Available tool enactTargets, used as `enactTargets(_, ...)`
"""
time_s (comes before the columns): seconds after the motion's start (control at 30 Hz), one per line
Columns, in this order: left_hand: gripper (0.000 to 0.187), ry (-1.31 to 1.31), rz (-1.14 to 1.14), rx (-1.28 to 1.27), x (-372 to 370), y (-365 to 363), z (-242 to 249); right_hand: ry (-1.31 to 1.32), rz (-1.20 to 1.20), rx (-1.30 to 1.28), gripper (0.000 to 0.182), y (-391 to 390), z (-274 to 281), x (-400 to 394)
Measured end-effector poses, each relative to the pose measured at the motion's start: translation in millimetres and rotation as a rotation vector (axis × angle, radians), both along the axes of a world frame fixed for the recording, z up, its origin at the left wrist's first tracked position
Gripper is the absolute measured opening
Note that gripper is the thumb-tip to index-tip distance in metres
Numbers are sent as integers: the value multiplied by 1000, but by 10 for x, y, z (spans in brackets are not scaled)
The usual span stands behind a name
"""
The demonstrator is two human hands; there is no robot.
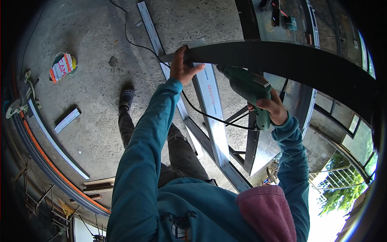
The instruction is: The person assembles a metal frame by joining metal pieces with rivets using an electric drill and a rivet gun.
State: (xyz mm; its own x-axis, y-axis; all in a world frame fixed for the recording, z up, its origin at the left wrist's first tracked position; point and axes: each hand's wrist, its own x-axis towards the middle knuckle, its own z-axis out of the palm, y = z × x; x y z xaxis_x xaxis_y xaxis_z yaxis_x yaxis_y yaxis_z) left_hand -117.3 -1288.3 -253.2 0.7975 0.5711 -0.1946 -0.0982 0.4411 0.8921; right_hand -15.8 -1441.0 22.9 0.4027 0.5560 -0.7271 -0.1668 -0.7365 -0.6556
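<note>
Fingers of right hand [275, 108] wrapped round green drill [246, 85]; left hand [184, 70] grips dark bar [282, 55], thumb splayed.

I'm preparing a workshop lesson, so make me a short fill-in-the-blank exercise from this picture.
1. The right hand holds a green ____.
2. With no glove on, the left hand touching the dark beam is ____.
3. The cord crossing the pale bar between the forearms is ____ in colour.
4. Red lettering on that bar spells ____.

Missing words: drill; bare; black; BRIGHTER.
</note>
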Motion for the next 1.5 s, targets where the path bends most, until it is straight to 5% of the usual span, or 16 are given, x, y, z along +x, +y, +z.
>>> enactTargets(0.37, 87, 18, -20, 156, -71, 81, -60, -19, 44, 20, 79, 126, -41, -1)
enactTargets(0.43, 86, 28, -237, 27, -159, 225, -119, -51, 84, 5, 80, 121, -50, -2)
enactTargets(0.6, 59, -31, -306, -133, -222, 425, -142, 3, 14, -8, 76, 88, -65, 66)
enactTargets(0.97, 51, -78, -245, -39, -180, 428, -266, 36, -48, -9, 69, 59, -86, 128)
enactTargets(1.07, 68, -67, -296, -24, -195, 396, -176, 23, -59, -7, 68, 60, -82, 129)
enactTargets(1.13, 100, 44, -287, 304, -187, 321, 95, 27, -25, -16, 68, 45, -91, 156)
enactTargets(1.17, 100, 45, -287, 302, -145, 265, 81, 29, -25, -18, 68, 47, -91, 161)
enactTargets(1.23, 119, 222, -259, 698, -63, 170, 54, 53, -21, -10, 68, 68, -82, 162)
enactTargets(1.5, 102, 92, -159, 379, -5, 61, -92, -60, 116, -56, 70, 194, -34, 24)
